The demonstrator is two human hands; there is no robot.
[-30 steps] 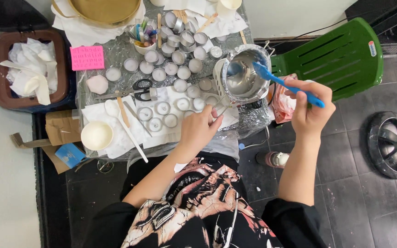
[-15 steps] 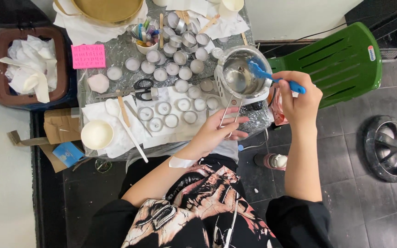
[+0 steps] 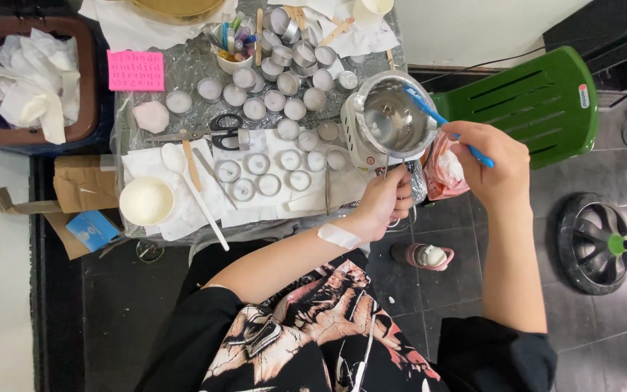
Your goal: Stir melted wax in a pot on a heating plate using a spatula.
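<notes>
The left hand (image 3: 384, 199) is closed around the wire handle of the small steel melting pot (image 3: 395, 120), which sits just beyond its knuckles on a white warmer base (image 3: 351, 138) at the table's near right corner. The right hand (image 3: 493, 163) is closed on the handle of a blue spatula (image 3: 444, 123); the blade reaches up and to the left of that hand, over the pot rim and against the inner wall. A little pale residue shows on the pot floor; how much liquid remains cannot be told.

Assessment: the step in hand appears to be scraping or stirring the pot's contents. To do it well, the left grip should stay firm and level so the pot does not rock on its base, and the spatula should sweep the wall with its flat edge rather than its tip.

To the left of the left hand, rows of small round tins (image 3: 289, 160) lie on paper towel, some filled white; drips should be kept off them. Scissors (image 3: 219, 129) and a white bowl (image 3: 145, 201) lie farther left. A green chair (image 3: 531, 94) stands beyond the right hand.
</notes>
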